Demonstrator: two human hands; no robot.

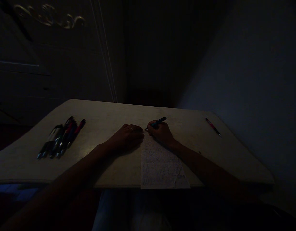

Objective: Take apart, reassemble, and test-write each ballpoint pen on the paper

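Note:
A dark teal pen (159, 122) is pinched in my right hand (162, 133), its tip down at the top of a sheet of paper (161, 166) covered in handwriting. The sheet's lower end reaches the table's near edge, and a crease shows in its bottom right corner. My left hand (127, 136) lies palm down at the upper left edge of the paper, fingers pointing right and a ring on one of them. Its fingertips touch or nearly touch the sheet, close to the pen tip.
Several pens (58, 138) lie in a bunch on the left of the pale table (106, 112). A single red and black pen (213, 127) rests alone at the right. A wall (253, 80) borders the right side; dark furniture with gold trim (49, 19) stands behind left. The room is dim.

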